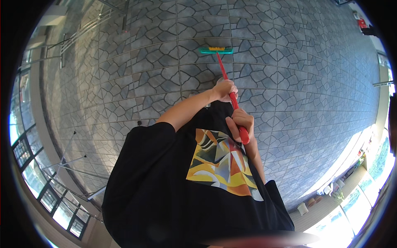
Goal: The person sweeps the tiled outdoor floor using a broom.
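A push broom's green head (216, 51) with yellow bristles rests on the stone-patterned tiled floor ahead of me. Its red handle (223, 68) runs back towards my chest. My left hand (227, 89) is wrapped around the middle part of the handle. Nearer my body, my right hand (242, 122) grips the handle close to its rounded red end, just in front of my black T-shirt (149, 186) with its colourful print. My shoes are mostly hidden below my hands.
Metal racks of thin bars (83, 31) stand at the upper left, with another metal frame (83, 167) lower left. Flowerpots (303, 209) and plants line the window side at the lower right. Red and black items (362, 25) lie by the far right wall.
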The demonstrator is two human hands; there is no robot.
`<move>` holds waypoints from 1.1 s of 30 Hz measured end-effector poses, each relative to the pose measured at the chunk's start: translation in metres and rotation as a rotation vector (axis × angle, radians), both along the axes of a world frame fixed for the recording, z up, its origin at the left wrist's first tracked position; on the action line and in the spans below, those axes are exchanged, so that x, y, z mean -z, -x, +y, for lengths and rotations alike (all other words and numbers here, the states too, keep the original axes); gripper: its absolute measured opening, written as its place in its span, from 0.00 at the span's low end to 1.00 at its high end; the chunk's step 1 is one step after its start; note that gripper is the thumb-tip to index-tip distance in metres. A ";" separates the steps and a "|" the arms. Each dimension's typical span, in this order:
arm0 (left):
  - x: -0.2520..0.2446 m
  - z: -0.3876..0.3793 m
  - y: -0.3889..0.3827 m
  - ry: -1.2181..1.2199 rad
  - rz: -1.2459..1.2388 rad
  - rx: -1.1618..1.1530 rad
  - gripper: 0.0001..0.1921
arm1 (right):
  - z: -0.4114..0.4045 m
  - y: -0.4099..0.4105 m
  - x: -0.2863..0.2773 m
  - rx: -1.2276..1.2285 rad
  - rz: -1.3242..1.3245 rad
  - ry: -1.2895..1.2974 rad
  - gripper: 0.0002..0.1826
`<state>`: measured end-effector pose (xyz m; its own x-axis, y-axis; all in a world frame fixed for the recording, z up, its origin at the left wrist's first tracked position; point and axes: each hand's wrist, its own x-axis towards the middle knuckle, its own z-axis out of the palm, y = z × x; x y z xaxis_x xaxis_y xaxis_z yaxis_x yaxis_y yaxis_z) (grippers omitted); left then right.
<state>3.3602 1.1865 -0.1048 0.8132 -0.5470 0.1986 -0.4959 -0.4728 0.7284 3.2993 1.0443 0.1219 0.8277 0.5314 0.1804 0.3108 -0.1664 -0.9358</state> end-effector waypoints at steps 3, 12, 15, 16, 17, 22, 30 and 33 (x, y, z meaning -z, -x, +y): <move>-0.016 -0.016 0.046 0.099 0.087 0.035 0.11 | -0.003 0.024 -0.041 0.003 0.077 0.016 0.18; -0.058 -0.039 0.122 0.133 0.079 -0.169 0.06 | -0.024 0.077 -0.092 -0.116 0.154 0.099 0.18; -0.079 -0.038 0.109 0.116 -0.006 -0.143 0.05 | -0.040 0.080 -0.097 -0.175 0.072 0.016 0.19; -0.087 -0.035 0.103 0.114 -0.003 -0.115 0.05 | -0.045 0.080 -0.095 -0.198 0.027 -0.020 0.19; -0.090 -0.034 0.096 0.116 -0.004 -0.092 0.06 | -0.050 0.075 -0.092 -0.227 -0.022 -0.054 0.19; -0.029 -0.038 0.061 0.045 -0.072 -0.263 0.15 | -0.065 0.051 -0.014 -0.225 -0.106 -0.054 0.16; 0.018 -0.051 0.103 -0.152 -0.038 -0.090 0.14 | -0.082 0.086 0.036 -0.200 -0.065 -0.014 0.17; -0.012 -0.072 0.131 0.024 -0.017 -0.007 0.16 | -0.094 0.104 -0.017 -0.274 0.000 0.027 0.19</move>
